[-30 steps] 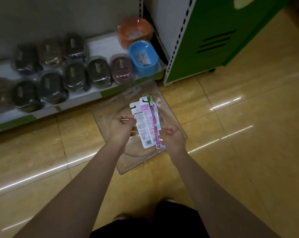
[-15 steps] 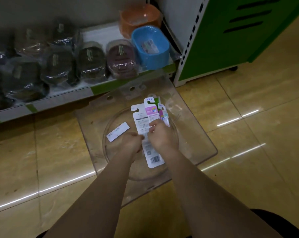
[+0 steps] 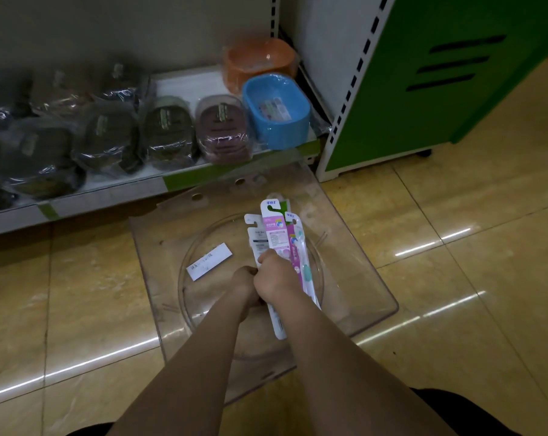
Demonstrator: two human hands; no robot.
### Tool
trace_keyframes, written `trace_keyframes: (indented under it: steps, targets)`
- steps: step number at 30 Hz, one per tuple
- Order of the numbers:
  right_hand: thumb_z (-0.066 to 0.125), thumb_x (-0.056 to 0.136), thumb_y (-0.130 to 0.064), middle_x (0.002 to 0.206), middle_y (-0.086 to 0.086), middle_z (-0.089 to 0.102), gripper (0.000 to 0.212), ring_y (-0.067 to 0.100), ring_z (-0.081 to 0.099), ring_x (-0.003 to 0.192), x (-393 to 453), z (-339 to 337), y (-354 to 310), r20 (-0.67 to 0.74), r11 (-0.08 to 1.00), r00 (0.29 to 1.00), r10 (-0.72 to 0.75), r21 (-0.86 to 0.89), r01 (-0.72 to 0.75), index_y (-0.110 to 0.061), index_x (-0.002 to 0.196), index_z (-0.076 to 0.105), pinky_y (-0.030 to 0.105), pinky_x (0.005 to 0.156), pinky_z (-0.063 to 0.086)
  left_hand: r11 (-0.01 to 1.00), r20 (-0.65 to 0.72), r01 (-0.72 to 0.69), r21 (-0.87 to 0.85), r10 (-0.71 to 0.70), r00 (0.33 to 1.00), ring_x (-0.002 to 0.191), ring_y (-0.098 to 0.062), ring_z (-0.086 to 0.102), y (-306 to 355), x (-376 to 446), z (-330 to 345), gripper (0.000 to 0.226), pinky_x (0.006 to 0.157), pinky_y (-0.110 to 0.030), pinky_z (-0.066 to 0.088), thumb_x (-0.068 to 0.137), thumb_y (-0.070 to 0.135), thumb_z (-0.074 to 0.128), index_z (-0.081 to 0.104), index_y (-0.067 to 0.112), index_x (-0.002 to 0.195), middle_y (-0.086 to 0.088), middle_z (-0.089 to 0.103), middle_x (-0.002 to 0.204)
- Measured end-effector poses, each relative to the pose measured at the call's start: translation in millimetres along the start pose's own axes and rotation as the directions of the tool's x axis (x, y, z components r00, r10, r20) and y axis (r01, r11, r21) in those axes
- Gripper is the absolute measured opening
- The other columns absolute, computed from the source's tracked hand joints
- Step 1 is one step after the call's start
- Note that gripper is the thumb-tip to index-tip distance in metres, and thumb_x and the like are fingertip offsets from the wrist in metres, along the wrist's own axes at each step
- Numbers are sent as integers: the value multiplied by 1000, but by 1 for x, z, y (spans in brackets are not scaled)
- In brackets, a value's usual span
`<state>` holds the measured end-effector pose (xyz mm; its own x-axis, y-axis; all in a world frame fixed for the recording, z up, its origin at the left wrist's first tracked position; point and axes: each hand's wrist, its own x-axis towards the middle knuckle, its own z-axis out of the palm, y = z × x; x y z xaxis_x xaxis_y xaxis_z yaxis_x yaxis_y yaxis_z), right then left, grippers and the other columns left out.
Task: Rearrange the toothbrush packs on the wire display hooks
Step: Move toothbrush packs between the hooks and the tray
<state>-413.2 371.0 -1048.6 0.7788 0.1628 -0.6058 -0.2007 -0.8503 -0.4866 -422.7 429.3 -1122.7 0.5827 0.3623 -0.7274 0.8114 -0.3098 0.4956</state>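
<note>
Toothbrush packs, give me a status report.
Both hands gripping: right hand, left hand. Toothbrush packs fanned over clear tray on floor. No display hooks in view. Nothing blocking.

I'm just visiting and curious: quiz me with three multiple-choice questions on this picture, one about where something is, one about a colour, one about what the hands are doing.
1. Where does the white paper slip lie?
A. on the shelf
B. on the clear plastic tray, left of the hands
C. inside the blue tub

2. What colour is the tub behind the blue tub?
A. orange
B. yellow
C. black

3. What is the right hand doing?
A. resting flat on the floor
B. hanging idle
C. gripping the toothbrush packs

Answers:
1 B: the paper slip sits on the clear plastic tray, left of both hands.
2 A: the orange tub stands behind the blue tub on the shelf.
3 C: the right hand has its fingers curled round the toothbrush packs; the left hand is beside it, its grip hidden.
</note>
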Motion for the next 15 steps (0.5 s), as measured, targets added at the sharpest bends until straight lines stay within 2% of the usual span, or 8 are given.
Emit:
trace_keyframes:
  steps: [2,4,5,6,8,10,13,15]
  targets:
    - [43,96,-13,135,14,50,42,30,47,125,2,2,-1,1,1000,1000,9,16,-9,-9,138,39,38,104,40,999,90,-7,-43,11,996,127,-32,46,3,-13,-8,37,86,-33,44,99,6,42,41,-4,134,-17,52,127]
    - [44,96,-15,134,13,51,41,30,48,124,4,3,-2,-23,1000,1000,9,29,-8,-10,137,40,36,102,41,999,120,-34,-43,39,992,136,-30,33,2,-25,-19,40,100,-28,30,101,3,36,31,-8,138,-20,38,143]
    - [45,96,-15,132,12,52,40,29,49,123,4,3,-3,-40,999,999,3,39,-1,-11,135,42,35,101,42,998,110,-35,-59,41,993,136,-30,34,3,-31,-23,40,103,-27,29,101,4,35,31,-7,139,-20,38,143]
    - [45,95,-14,131,12,53,38,29,50,122,4,2,-4,-59,999,998,-3,51,6,-11,133,43,34,100,42,989,97,-16,-145,30,995,131,-32,41,4,-30,-24,38,104,-30,34,100,6,38,37,-5,137,-21,43,139]
    - [47,94,-15,129,12,54,36,29,51,120,5,-2,-5,-100,996,995,-12,85,20,-10,130,45,33,97,42,969,22,-59,-240,66,998,109,-32,60,8,-38,-35,30,94,-42,51,97,15,47,53,1,123,-19,60,122]
    - [49,93,-16,126,12,55,33,29,53,117,6,-6,-5,-134,993,991,-27,111,42,-10,126,47,31,91,44,951,-26,-115,-285,112,993,94,-28,65,13,-42,-49,23,84,-44,56,93,16,50,57,5,112,-15,66,108]
    - [54,93,-22,127,8,57,39,26,56,113,7,-14,-8,-184,975,981,-55,202,92,-13,130,47,28,85,44,922,-89,-174,-345,153,984,92,-22,64,21,-50,-74,19,76,-38,56,93,10,45,56,13,108,-1,66,106]
    - [56,93,-25,124,1,59,42,21,59,110,5,-23,-13,-195,930,977,-82,337,145,-16,132,46,27,82,46,901,-107,-204,-383,176,979,95,-21,64,25,-58,-91,19,82,-42,55,95,12,44,53,18,111,3,65,108]
